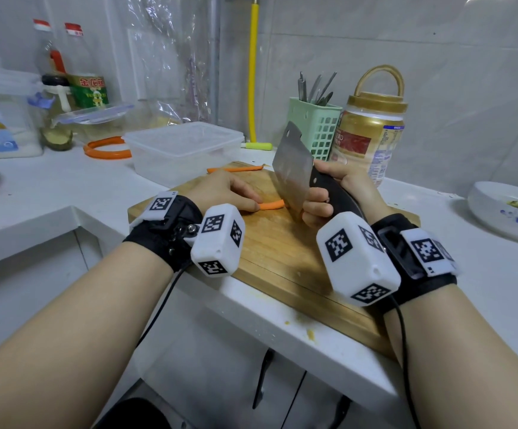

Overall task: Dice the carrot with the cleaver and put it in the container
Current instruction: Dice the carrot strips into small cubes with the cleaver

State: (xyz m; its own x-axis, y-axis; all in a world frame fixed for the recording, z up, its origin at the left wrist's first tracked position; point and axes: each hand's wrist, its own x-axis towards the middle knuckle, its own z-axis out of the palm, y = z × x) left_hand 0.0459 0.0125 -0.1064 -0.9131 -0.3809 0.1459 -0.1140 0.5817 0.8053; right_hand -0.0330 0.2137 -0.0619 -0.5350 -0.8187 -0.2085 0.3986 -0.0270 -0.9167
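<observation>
Holding a carrot strip (270,205) flat on the cutting board (270,255), left hand (220,190) curled, fingertips pinning the strip's left portion; right hand (329,196) wrapped round the handle of the cleaver (293,171), blade upright, edge down at the strip's free right end. Strip's long axis running left to right, crosswise to the blade, so probably next cuts step leftward toward the left fingertips. Second carrot strip (236,169) at board's far edge, just beside the container (183,150); no dice visible inside.
</observation>
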